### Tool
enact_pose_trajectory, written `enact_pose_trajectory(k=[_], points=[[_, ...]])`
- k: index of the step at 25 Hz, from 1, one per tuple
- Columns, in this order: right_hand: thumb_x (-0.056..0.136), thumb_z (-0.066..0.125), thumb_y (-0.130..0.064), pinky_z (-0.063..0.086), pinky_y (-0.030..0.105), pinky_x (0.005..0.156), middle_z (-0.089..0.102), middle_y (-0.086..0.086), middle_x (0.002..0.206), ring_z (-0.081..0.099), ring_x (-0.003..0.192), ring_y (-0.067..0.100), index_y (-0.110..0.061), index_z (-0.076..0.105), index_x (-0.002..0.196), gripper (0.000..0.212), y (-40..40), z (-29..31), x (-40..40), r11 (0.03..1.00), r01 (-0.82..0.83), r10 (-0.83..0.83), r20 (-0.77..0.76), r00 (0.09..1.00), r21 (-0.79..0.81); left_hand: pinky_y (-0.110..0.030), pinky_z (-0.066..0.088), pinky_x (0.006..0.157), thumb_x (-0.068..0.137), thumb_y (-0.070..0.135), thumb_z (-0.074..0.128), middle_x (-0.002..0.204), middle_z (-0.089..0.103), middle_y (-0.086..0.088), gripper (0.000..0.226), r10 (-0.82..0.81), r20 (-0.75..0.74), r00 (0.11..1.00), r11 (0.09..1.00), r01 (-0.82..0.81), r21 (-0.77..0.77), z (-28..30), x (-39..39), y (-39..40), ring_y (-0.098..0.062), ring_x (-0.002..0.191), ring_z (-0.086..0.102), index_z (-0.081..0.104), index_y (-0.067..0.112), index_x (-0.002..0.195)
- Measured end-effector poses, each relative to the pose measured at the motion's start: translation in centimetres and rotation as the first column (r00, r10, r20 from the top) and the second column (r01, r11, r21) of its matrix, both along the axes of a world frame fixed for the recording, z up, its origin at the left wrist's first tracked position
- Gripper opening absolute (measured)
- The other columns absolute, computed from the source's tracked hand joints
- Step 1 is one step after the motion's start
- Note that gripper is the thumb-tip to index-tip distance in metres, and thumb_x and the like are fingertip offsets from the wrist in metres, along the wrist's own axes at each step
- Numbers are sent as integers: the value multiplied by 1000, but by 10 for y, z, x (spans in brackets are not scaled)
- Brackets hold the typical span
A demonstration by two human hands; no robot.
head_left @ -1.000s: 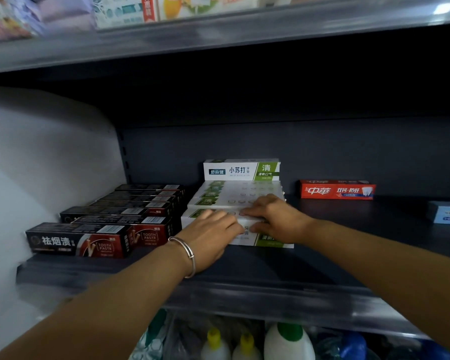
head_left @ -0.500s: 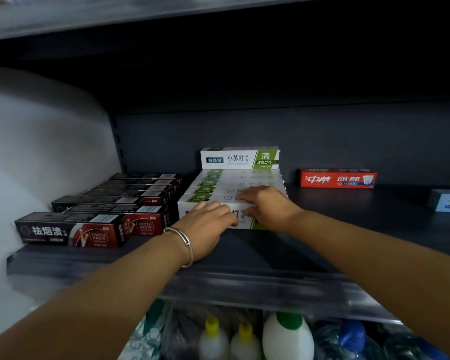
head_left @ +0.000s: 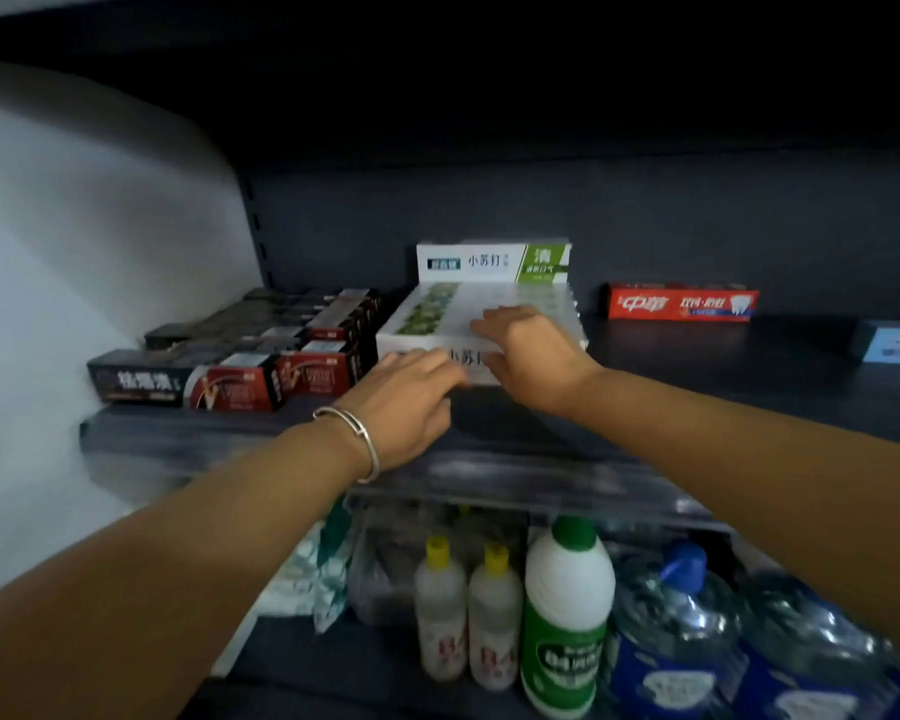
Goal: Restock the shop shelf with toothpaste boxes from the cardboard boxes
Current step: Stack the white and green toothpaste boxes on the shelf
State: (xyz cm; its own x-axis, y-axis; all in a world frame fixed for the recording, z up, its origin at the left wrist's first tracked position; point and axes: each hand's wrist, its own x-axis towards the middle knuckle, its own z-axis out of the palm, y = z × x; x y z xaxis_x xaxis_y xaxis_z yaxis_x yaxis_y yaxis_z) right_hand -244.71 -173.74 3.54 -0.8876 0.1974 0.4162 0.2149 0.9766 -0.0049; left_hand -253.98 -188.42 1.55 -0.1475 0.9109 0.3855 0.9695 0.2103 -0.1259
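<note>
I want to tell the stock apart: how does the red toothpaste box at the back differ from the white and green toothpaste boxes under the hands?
The red toothpaste box is red and stands alone on its long edge, untouched. The white and green toothpaste boxes are many, packed in a row, with one more box lying on top at the rear. The left hand and right hand rest on them. Both kinds sit on the same dark shelf.

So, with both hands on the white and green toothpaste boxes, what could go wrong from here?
1. The left hand and right hand press the white and green boxes with flat fingers, so the rows may skew.
2. One white and green box stands on top at the back; a push could tip it.
3. The dark boxes lie close on the left and could be knocked.
</note>
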Motion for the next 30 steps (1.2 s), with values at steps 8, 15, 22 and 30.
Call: enact_pose_trajectory(k=[8, 15, 22, 30], points=[[62, 71, 1, 52, 47, 81, 64, 23, 116, 60, 102, 42, 3, 68, 104, 42, -100, -112, 90, 983, -174, 183, -186, 965, 63, -39, 47, 72, 78, 31, 35, 91, 58, -10, 37, 71, 88, 994, 997, -70, -14, -85, 69, -95, -31, 85, 56, 59, 9, 95], [63, 78, -9, 51, 27, 70, 68, 10, 84, 63, 78, 28, -6, 69, 90, 28, -144, -278, 128, 965, -199, 228, 171, 959, -169, -31, 42, 69, 70, 37, 41, 89, 61, -3, 39, 150, 261, 953, 936, -52, -348, -262, 97, -149, -23, 78, 62, 59, 16, 98], [90, 55, -35, 29, 30, 108, 43, 8, 134, 39, 124, 25, -11, 45, 133, 50, -144, -397, 113, 948, 14, 172, 547, 819, -319, -30, 31, 97, 84, 31, 59, 125, 47, 3, 46, 245, 383, 891, 903, -66, -425, -374, 89, -142, -17, 116, 44, 46, 23, 127], [88, 58, -32, 37, 37, 95, 48, 11, 121, 42, 110, 29, -8, 49, 122, 42, -165, -433, 94, 979, 133, -17, 584, 812, -157, -23, 26, 103, 89, 26, 55, 129, 43, 5, 44, 255, 445, 859, 864, 4, -503, -406, 89, -145, -12, 121, 39, 42, 24, 131]])
